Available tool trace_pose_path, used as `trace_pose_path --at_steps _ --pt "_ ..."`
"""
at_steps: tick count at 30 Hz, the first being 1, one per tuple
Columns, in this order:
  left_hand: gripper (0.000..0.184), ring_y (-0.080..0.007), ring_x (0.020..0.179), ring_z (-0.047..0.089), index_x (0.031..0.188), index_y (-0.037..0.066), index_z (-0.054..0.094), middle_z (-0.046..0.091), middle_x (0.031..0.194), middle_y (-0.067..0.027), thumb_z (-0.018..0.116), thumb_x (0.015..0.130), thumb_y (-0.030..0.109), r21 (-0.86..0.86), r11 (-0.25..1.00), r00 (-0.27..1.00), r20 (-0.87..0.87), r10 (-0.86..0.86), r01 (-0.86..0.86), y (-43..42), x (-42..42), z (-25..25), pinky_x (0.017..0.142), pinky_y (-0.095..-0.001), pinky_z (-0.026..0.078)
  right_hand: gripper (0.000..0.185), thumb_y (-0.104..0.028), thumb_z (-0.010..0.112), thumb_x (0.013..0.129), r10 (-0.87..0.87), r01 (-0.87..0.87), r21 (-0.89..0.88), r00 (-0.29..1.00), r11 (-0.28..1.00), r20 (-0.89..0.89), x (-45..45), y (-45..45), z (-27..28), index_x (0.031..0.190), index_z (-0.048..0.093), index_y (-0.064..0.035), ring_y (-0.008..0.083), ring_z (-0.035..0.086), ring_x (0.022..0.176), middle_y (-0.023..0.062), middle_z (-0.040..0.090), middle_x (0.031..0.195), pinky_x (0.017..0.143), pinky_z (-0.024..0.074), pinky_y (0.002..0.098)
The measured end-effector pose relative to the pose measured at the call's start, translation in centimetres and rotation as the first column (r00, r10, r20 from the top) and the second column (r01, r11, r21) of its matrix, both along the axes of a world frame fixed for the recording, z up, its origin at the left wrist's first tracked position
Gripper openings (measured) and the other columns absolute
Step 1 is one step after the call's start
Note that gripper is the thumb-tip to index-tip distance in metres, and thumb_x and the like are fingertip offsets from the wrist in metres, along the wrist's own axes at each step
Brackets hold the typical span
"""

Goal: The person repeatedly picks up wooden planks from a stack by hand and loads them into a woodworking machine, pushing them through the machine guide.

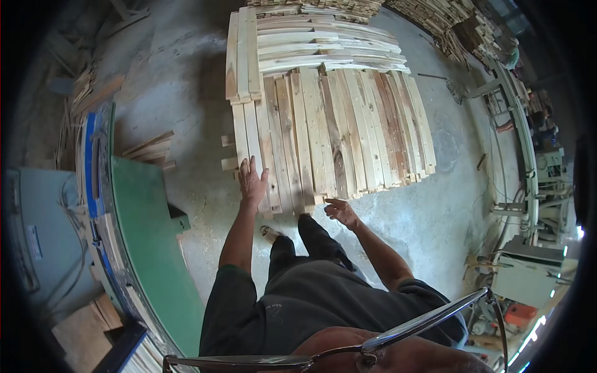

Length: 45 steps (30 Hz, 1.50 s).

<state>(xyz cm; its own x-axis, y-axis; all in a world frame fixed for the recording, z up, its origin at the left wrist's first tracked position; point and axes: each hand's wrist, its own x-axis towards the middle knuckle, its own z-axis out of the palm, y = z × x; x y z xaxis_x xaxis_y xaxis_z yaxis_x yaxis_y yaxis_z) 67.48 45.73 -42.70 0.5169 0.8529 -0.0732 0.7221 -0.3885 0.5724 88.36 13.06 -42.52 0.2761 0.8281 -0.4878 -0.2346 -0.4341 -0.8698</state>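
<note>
A large stack of wooden boards (348, 130) lies in front of my legs, its top boards side by side and pointing away from me. My left hand (252, 183) rests on the near ends of the leftmost boards, fingers spread and pointing forward. At the near edge of the stack, right of my legs, is my right hand (341, 211), its fingers apart and pointing left, with nothing in it. Several more boards (242, 56) lie raised at the stack's far left corner, and crosswise boards (329, 43) form its far part.
A green machine table (146, 230) with a blue rail stands at my left. Wood scraps (149, 148) lie on the floor beyond it. Metal frames and a pale green machine (525, 273) line the right side. Another person (544, 124) is at the far right.
</note>
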Motion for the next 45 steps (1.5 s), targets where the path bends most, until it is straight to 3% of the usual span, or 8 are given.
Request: trace_pose_path --at_steps 8,14,24,28,35,38,43,45 --pt "0.079 -0.0452 0.149 0.02 0.153 0.009 0.038 0.025 0.157 -0.0277 0.064 0.092 0.051 0.205 0.978 0.998 -0.034 -0.044 0.05 5.7 13.7 -5.4 0.118 -0.0649 0.018 0.056 -0.022 0.072 0.094 0.107 -0.096 -0.061 0.97 0.994 0.219 8.4 24.3 1.3 0.143 0.055 -0.0013 0.0186 0.067 0.107 0.0135 0.07 0.119 0.092 0.0538 0.03" --pt "0.087 -0.0449 0.15 0.019 0.154 0.008 0.037 0.023 0.16 -0.0265 0.058 0.091 0.064 0.235 0.972 0.946 -0.318 0.066 0.011 4.8 17.6 -5.4 0.118 -0.0684 0.012 0.072 -0.037 0.072 0.092 0.085 -0.085 0.03 0.996 0.996 0.009 15.1 40.0 1.4 0.149 0.047 -0.0003 0.0281 0.063 0.117 0.0212 0.064 0.132 0.101 0.05 0.0374" --pt "0.091 -0.0493 0.15 0.015 0.151 0.003 0.037 0.019 0.16 -0.0283 0.067 0.084 0.057 0.095 0.996 0.903 -0.427 0.041 0.0 5.6 18.7 -4.8 0.118 -0.0691 0.013 0.106 -0.06 0.069 0.087 0.011 -0.036 0.111 0.976 0.993 0.219 20.8 63.1 -1.6 0.157 0.023 0.0049 0.0436 0.045 0.14 0.035 0.042 0.15 0.117 0.0381 0.0447" --pt "0.093 -0.0491 0.148 0.019 0.148 0.004 0.042 0.022 0.158 -0.028 0.07 0.08 0.062 0.149 0.989 0.904 -0.427 0.042 0.025 5.7 18.4 -5.2 0.115 -0.0706 0.018 0.11 -0.065 0.063 0.09 0.017 -0.065 0.064 0.822 0.996 0.57 22.3 69.7 -3.3 0.158 0.017 0.0078 0.039 0.057 0.129 0.0297 0.057 0.139 0.111 0.0442 0.0407" --pt "0.089 -0.0498 0.147 0.02 0.144 0.001 0.047 0.023 0.159 -0.0279 0.068 0.081 0.06 0.126 0.992 0.935 -0.351 0.044 0.0 5.9 18.1 -5.5 0.115 -0.0713 0.017 0.11 -0.055 0.072 0.088 -0.067 0.046 0.144 0.987 0.989 0.143 23.4 76.3 -9.4 0.153 0.017 0.0134 0.0323 0.064 0.121 0.0251 0.063 0.134 0.107 0.0467 0.037" --pt "0.088 -0.0496 0.147 0.019 0.144 0.002 0.048 0.023 0.159 -0.0273 0.067 0.081 0.061 0.115 0.993 0.936 -0.348 0.048 -0.008 5.8 17.8 -5.6 0.115 -0.0712 0.016 0.124 -0.029 0.092 0.073 -0.117 0.143 0.148 0.978 0.979 -0.171 24.1 74.7 -5.1 0.158 0.01 0.0088 0.0214 0.069 0.093 0.018 0.071 0.109 0.077 0.0547 0.0313" --pt "0.088 -0.0491 0.147 0.019 0.143 0.002 0.049 0.023 0.159 -0.0269 0.067 0.082 0.063 0.133 0.991 0.948 -0.314 0.054 -0.012 5.8 17.6 -5.9 0.116 -0.0707 0.016 0.121 -0.017 0.093 0.071 -0.09 0.107 0.097 0.982 0.99 -0.167 24.3 73.9 -2.4 0.154 0.011 0.0143 0.026 0.068 0.111 0.0211 0.071 0.118 0.099 0.0524 0.0307" --pt "0.088 -0.0487 0.147 0.019 0.143 0.003 0.049 0.023 0.159 -0.027 0.066 0.082 0.064 0.142 0.99 0.945 -0.323 0.05 -0.004 5.8 17.6 -6.1 0.116 -0.0705 0.015 0.124 -0.023 0.093 0.069 -0.098 0.116 0.125 0.985 0.985 -0.139 24.2 74.0 -3.1 0.158 0.013 0.0089 0.0118 0.053 0.067 0.0091 0.069 0.089 0.058 0.0379 0.026"
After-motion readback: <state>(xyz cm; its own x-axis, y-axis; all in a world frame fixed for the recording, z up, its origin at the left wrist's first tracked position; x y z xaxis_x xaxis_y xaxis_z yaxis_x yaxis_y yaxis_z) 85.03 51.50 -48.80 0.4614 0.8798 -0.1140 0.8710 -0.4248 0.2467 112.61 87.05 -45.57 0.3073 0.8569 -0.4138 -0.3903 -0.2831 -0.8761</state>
